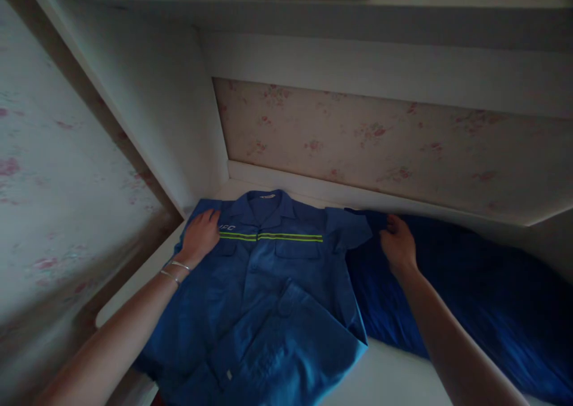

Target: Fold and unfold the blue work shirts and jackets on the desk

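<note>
The white ledge (pixel 394 376) before me carries a blue work shirt (pixel 268 286), spread flat at the left, and a darker blue cloth (pixel 474 292) touching it on the right.

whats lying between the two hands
Head view: the blue shirt, its collar and yellow-green stripe, spans the stretch from left hand to right hand.

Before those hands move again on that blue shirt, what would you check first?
1. Shirt lies front up, collar at the far side: ok.
2. Left hand rests flat on the shoulder: ok.
3. Right hand has hold of the sleeve: cannot tell; it sits where the sleeve meets the dark cloth.
4. Sleeve apart from the dark cloth: not ok; they touch.
5. Lower front smooth: not ok; it is creased and folded over.
</note>
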Motion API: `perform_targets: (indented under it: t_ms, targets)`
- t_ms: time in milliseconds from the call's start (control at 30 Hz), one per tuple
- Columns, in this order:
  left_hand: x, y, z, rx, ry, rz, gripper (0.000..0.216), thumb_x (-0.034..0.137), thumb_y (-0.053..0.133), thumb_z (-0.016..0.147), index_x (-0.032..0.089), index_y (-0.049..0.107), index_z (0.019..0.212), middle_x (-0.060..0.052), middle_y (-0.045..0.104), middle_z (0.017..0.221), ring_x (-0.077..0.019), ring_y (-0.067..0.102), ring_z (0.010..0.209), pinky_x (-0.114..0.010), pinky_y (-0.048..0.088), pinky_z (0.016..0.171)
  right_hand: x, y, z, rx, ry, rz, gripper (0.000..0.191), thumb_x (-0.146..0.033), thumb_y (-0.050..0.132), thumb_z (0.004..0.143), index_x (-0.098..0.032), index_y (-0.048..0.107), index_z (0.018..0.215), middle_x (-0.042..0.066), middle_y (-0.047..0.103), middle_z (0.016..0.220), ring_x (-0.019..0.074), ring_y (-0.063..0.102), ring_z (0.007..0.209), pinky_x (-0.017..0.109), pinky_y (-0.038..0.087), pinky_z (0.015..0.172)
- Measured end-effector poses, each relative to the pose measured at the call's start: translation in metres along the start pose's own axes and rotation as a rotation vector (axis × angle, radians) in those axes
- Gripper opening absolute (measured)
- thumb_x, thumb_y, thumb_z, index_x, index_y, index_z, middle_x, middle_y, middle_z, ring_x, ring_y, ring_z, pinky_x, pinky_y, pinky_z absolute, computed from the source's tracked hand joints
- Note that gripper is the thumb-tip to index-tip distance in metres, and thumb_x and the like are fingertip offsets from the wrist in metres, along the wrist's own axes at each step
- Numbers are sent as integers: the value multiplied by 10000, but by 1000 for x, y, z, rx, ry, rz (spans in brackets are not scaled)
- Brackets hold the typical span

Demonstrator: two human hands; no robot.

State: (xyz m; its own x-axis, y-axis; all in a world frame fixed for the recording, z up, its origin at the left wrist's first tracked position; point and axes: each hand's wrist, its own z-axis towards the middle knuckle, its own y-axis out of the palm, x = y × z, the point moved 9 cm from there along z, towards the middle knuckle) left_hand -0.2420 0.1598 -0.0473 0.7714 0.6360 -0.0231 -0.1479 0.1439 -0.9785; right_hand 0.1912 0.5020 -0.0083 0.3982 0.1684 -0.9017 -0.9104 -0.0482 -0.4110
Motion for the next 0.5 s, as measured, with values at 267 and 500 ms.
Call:
perform_targets:
  t_ms: [267, 500]
  targets:
    - [61, 63, 43, -145, -49, -109, 680, 591, 208, 987, 214, 405, 1517, -140, 342, 1609, -381, 282, 1478, -699, 219, 1137, -24, 140, -203, -1089, -234, -228, 685, -483, 655, 834, -159, 527, 1423, 149, 619, 1327, 274, 640, 1075, 411, 482, 961]
    - [62, 72, 73, -153, 1, -166, 666, 600, 250, 977, 252, 387, 1527, -100, 327, 1622, -351, 257, 1493, -685, 150, 1163, -39, 129, -251, -1661, -86, -4, 299, -387, 665, 834, -194, 734, 1052, -10, 737, 943, 201, 678, 921, 263, 515, 761]
